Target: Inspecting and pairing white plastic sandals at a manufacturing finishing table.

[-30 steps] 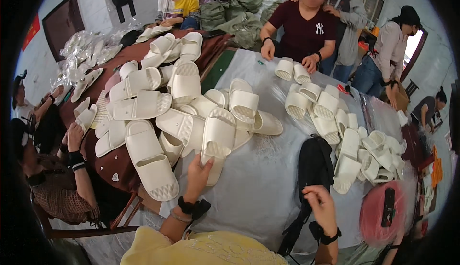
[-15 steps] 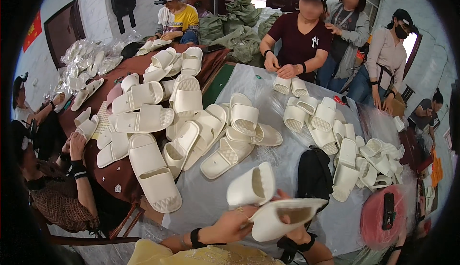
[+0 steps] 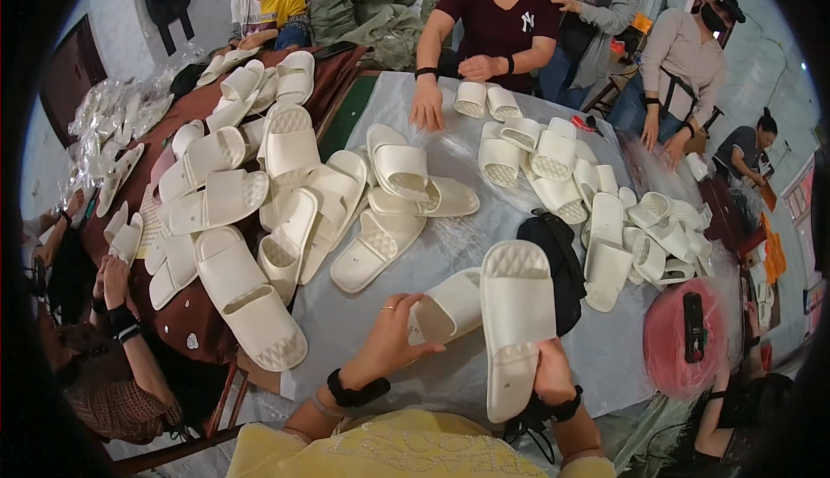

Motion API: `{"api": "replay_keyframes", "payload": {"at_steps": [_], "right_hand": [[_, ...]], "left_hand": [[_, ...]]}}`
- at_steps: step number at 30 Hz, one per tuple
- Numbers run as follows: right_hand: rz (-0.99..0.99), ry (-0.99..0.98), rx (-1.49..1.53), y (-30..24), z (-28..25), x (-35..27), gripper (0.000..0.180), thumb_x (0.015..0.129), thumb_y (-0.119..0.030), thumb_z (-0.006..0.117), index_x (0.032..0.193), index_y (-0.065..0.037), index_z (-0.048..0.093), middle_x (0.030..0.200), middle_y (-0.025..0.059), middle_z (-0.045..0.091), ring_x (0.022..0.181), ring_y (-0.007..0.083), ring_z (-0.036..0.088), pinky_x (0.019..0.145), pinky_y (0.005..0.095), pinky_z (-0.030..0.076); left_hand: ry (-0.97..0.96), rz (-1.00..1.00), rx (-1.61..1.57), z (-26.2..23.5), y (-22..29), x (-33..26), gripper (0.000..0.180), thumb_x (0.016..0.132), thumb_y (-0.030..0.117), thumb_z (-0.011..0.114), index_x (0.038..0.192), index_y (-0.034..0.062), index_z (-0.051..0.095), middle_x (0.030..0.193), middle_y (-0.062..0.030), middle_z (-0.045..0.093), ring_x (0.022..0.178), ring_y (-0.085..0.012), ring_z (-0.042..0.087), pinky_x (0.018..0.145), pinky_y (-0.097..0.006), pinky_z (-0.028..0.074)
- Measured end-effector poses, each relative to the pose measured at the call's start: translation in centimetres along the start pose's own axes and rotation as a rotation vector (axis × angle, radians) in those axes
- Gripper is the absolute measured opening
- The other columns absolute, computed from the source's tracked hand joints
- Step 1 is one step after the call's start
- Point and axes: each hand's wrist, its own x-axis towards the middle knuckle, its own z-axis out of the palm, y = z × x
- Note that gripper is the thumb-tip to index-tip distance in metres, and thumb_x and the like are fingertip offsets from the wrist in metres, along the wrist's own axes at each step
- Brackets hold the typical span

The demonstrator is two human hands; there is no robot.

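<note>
The left hand (image 3: 386, 341) holds the left slide (image 3: 458, 305), the right hand (image 3: 553, 376) the right slide (image 3: 517, 301). Pair handling seemingly calls for steadiness next.

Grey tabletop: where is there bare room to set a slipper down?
Bare: between the right hand and the pink bundle, nearer than the right slipper pile; also between the left hand and left slipper pile. Crowded: both piles.

Yellow top (image 3: 393, 454) — pale beadwork (image 3: 424, 439), black wristbands (image 3: 353, 390), thin ring (image 3: 388, 308)
</note>
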Motion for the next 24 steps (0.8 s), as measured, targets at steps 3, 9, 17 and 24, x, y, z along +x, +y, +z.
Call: {"api": "replay_keyframes", "payload": {"at_steps": [3, 9, 17, 24], "right_hand": [[0.033, -0.013, 0.007, -0.1, 1.5, -1.3, 0.034, 0.082, -0.005, 0.046, 0.116, 0.001, 0.045, 0.104, 0.0076, 0.056, 0.093, 0.0170, 0.055, 0.082, 0.0303, 0.044], [-0.042, -0.048, 0.010, 0.6, -0.7, -1.5, 0.033, 0.085, -0.008, 0.044, 0.117, 0.001, 0.043, 0.110, 0.0096, 0.053, 0.100, 0.0191, 0.052, 0.086, 0.0315, 0.042], [-0.182, -0.168, -0.681, 3.0, -1.0, 0.5, 0.052, 0.085, -0.014, 0.049, 0.129, 0.001, 0.026, 0.128, 0.0166, 0.035, 0.117, 0.0241, 0.038, 0.096, 0.0310, 0.030], [-0.420, -0.176, -1.518, 1.9, 0.5, -0.7, 0.069, 0.081, -0.023, 0.056, 0.132, 0.003, 0.017, 0.133, 0.0334, 0.013, 0.125, 0.0427, 0.016, 0.101, 0.0393, 0.021]], "left_hand": [[-0.050, 0.025, -0.119, 2.8, -1.7, 0.2, 0.094, 0.052, 0.033, 0.081, 0.124, -0.0012, 0.031, 0.117, -0.0232, 0.041, 0.107, -0.0369, 0.042, 0.090, -0.040, 0.036], [-0.090, -0.042, -0.306, 2.6, -0.4, 0.3, 0.096, 0.051, 0.030, 0.083, 0.124, -0.0026, 0.029, 0.115, -0.0184, 0.044, 0.109, -0.0302, 0.043, 0.092, -0.039, 0.035], [0.081, -0.320, -0.159, 0.8, -1.8, -4.5, 0.100, 0.062, 0.038, 0.076, 0.127, -0.0077, 0.015, 0.121, -0.0312, 0.029, 0.114, -0.0405, 0.034, 0.093, -0.044, 0.033], [0.049, -0.307, 0.377, -0.6, -1.4, -5.7, 0.099, 0.066, 0.040, 0.071, 0.132, -0.0037, 0.011, 0.134, -0.0314, 0.012, 0.122, -0.0462, 0.020, 0.096, -0.046, 0.026]]}}
